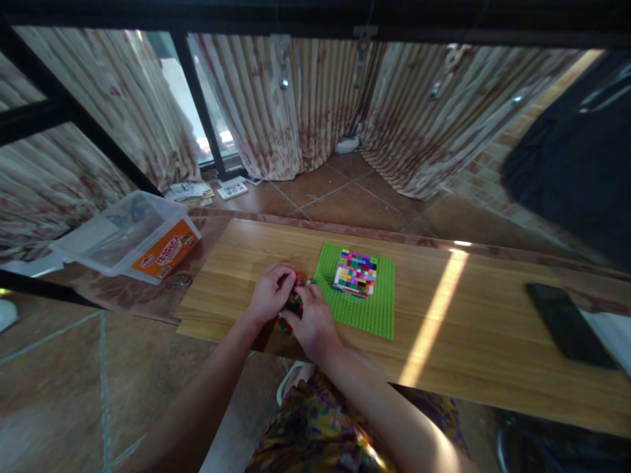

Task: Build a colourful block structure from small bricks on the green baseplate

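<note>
Small coloured toy bricks (284,326) lie in a heap on the wooden board, partly hidden under my hands. My left hand (270,290) is closed at the heap's left side, its thumb and fingertips pressed together over red bricks. From the right, my right hand (315,320) curls over the same bricks, with its fingertips close to the left hand's. Which single brick either hand grips is too small to tell. Just right of the hands lies a green studded baseplate (367,320). A multicoloured block of built-up bricks (355,272) sits on its upper middle.
The long wooden board (488,328) carries a dark phone-like slab (566,322) at the right, beside white paper. A clear plastic bin (123,230) with an orange label stands left of it. Patterned curtains (276,112) hang behind; a dark bulky object (576,151) is far right.
</note>
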`<state>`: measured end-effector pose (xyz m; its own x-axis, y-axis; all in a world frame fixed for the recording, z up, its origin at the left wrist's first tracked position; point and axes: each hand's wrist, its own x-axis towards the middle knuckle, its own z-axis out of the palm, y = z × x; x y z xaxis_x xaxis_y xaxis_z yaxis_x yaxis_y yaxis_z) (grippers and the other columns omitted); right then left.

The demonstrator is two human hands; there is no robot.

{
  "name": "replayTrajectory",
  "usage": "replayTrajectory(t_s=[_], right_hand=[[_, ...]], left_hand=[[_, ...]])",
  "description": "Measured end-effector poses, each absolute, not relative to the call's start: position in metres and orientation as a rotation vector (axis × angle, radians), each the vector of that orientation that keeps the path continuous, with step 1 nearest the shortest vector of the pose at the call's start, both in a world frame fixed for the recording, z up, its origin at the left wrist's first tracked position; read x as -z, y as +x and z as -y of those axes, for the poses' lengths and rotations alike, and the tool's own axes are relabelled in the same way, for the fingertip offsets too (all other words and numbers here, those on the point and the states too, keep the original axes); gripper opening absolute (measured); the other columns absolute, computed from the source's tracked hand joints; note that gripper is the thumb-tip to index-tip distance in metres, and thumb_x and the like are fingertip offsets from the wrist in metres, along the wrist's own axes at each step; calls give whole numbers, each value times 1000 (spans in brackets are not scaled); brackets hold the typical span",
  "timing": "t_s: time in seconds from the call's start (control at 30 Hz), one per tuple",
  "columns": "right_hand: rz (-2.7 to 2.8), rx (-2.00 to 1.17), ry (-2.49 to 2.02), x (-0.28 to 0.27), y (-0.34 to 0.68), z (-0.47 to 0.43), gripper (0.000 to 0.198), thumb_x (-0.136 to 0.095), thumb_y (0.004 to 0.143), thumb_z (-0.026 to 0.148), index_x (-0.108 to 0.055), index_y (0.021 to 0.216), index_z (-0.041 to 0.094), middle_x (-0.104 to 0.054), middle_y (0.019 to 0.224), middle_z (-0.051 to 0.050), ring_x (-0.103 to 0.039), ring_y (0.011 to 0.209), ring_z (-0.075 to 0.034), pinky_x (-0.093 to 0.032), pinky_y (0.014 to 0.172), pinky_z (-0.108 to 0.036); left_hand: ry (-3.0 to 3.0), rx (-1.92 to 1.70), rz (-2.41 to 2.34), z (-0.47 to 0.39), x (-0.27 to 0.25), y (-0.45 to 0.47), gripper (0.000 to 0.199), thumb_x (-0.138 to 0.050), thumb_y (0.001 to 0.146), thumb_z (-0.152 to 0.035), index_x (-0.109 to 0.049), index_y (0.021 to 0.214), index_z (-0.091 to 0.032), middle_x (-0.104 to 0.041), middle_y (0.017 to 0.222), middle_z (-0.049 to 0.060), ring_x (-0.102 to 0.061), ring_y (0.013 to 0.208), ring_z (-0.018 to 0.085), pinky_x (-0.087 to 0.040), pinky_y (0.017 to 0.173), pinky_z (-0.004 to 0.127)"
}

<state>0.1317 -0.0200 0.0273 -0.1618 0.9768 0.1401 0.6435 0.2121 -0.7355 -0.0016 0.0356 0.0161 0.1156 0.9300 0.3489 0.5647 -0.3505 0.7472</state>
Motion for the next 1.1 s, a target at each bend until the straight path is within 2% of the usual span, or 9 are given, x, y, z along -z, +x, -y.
replayTrajectory(t_s=[0.1,0.17,0.3,0.43,0.67,0.83,0.93,1.1], right_hand=[[1878,-663,-1459,-32,143,11,25,-54,87,16,-61,111,19,-57,109,-8,-60,101,-19,-49,90,-30],[1925,-597,-1485,-37,151,3,26,-45,90,12,-63,107,18,-58,106,-9,-60,97,-18,-48,87,-29],[2155,-517,-1634,-46,156,-14,36,-40,84,-2,-66,101,16,-59,101,-10,-60,88,-18,-47,82,-27],[2296,-483,-1746,-49,152,-17,34,-42,81,-5,-67,94,13,-61,99,-13,-60,88,-21,-46,82,-29],[2247,-439,-1712,-41,155,-9,25,-44,89,5,-65,93,16,-62,96,-11,-59,91,-21,-45,83,-30],[1870,-607,-1481,-50,174,12,22,-44,93,17,-65,98,19,-67,95,-7,-63,89,-17,-48,83,-29],[1483,-799,-1406,-54,196,23,18,-54,89,28,-67,99,20,-70,95,-5,-65,84,-17,-52,78,-30],[967,-1025,-1319,-50,237,23,31,-67,77,40,-70,99,19,-71,81,-2,-64,67,-14,-57,63,-31]], left_hand=[[1837,-1257,-1546,-30,-14,-10,17,-52,89,-30,-64,83,-19,-68,97,6,-64,95,19,-50,91,35],[1773,-1311,-1602,-20,-14,-13,18,-53,90,-32,-64,83,-19,-68,98,6,-64,94,19,-50,91,35],[1733,-1295,-1696,14,-15,-7,20,-52,91,-34,-65,84,-20,-68,102,7,-63,98,20,-49,93,37],[1804,-1313,-1739,34,-14,7,16,-52,91,-31,-63,86,-20,-66,109,9,-61,105,21,-48,95,39],[2048,-1155,-1906,13,-16,35,13,-51,90,-26,-62,85,-20,-65,116,11,-56,109,28,-37,99,50],[2160,-1124,-1967,-6,-16,42,12,-52,89,-24,-63,85,-21,-66,116,12,-56,108,30,-27,104,56],[2156,-1163,-1965,-14,-15,39,13,-52,88,-26,-63,83,-20,-67,112,12,-58,105,30,-28,104,54],[2125,-1284,-1911,-18,-14,35,14,-52,88,-29,-62,81,-21,-68,105,9,-60,101,26,-34,99,47]])
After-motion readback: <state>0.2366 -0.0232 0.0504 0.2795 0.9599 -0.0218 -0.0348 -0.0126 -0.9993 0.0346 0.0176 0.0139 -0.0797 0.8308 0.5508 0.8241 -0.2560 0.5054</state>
